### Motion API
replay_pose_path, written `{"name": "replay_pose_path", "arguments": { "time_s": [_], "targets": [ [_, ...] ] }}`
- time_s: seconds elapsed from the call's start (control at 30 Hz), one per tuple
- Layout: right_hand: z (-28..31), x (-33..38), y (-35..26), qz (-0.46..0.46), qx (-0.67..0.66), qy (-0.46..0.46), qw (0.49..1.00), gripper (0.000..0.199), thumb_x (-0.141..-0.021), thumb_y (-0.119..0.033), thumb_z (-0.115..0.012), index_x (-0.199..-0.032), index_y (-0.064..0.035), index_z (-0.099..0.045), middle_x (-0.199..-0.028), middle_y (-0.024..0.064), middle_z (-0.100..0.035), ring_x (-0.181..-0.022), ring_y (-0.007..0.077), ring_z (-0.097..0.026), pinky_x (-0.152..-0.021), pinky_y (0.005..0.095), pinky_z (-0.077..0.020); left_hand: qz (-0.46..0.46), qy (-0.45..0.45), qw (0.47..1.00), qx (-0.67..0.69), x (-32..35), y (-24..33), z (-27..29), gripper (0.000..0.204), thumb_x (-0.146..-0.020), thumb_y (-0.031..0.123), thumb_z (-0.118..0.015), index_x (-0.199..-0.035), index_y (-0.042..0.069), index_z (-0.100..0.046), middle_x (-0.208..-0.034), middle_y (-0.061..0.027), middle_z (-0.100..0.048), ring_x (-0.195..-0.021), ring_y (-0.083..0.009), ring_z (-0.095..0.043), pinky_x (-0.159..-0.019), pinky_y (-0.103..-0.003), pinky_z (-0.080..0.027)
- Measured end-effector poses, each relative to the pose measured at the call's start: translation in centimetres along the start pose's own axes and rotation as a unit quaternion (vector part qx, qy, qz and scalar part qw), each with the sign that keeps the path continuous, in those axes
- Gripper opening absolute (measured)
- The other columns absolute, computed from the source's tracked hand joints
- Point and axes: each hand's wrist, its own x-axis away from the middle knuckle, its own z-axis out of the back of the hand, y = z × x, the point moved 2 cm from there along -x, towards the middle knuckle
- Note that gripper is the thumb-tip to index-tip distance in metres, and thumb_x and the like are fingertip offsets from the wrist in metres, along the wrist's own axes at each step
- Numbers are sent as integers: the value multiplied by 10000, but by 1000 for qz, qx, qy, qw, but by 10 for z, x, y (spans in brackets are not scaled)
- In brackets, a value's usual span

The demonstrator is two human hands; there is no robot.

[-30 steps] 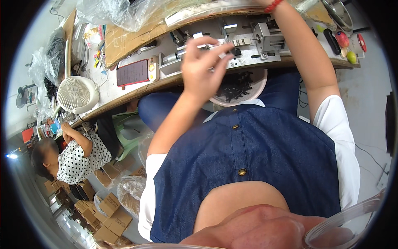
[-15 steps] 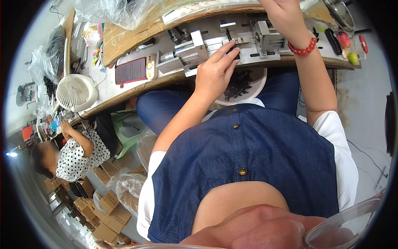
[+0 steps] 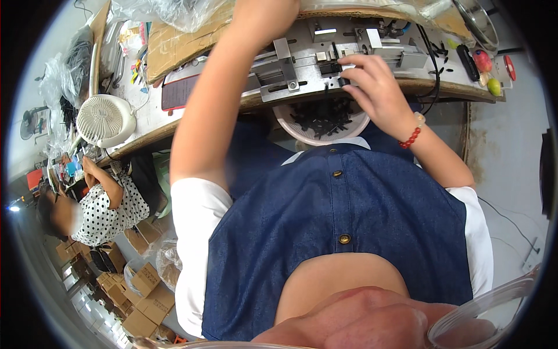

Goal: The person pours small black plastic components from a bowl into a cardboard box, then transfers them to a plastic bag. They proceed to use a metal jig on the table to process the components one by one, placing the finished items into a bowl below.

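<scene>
My left hand (image 3: 265, 18) reaches to the far side of the workbench; its fingers run past the top edge of the view, so whether they hold anything is hidden. At the metal fixture (image 3: 302, 74) on the bench's near edge, my right hand (image 3: 381, 92) has its fingers bent around a small black part (image 3: 343, 82). Another black piece (image 3: 329, 67) sits in the fixture's middle, just left of these fingertips. Below the bench edge, a pale basket (image 3: 285, 123) on my lap holds many thin black pieces.
A red-edged phone (image 3: 178, 93) lies left of the fixture, partly behind my left arm. Farther left stands a white fan (image 3: 106, 120). Cardboard (image 3: 180, 49) covers the back of the bench. Black cables (image 3: 434, 64) hang at the right. Another person in a dotted top sits at the left.
My left hand has left the fixture and gone up to the far side. My right hand has come down from the top right to the fixture's middle.
</scene>
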Motion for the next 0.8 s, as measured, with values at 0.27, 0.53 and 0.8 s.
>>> {"name": "replay_pose_path", "arguments": {
  "time_s": [0.27, 0.53, 0.8],
  "targets": [
    [-31, -2, 6, 50, 155, -10, 987, 212, -863, -97, -620, -1071, -80, -657, -1309, 54, -620, -1126, 280, -575, -956, 396, -528, -186, -98, 976, -59, -39, -52, -30, 177, -840, 159, -676, -990, 93, -741, -1112, -72, -710, -1051, -291, -651, -907, -394, -540],
    [-33, -2, 8, 42, 169, -11, 985, 231, -860, -110, -641, -1087, -75, -663, -1315, 47, -633, -1117, 274, -577, -940, 389, -522, 178, 13, 973, 145, -21, -35, -14, 132, -920, 87, -702, -1048, 60, -696, -892, -137, -726, -764, -320, -705, -724, -356, -563],
    [3, -38, 25, 62, 98, 35, 993, 286, -903, -133, -712, -1180, -75, -669, -1280, 80, -663, -1150, 320, -581, -994, 428, -462, 389, 85, 828, 394, 51, 20, 11, 175, -889, 55, -749, -1055, 25, -793, -986, -42, -785, -892, -88, -697, -775, -237, -538]
  ]
}}
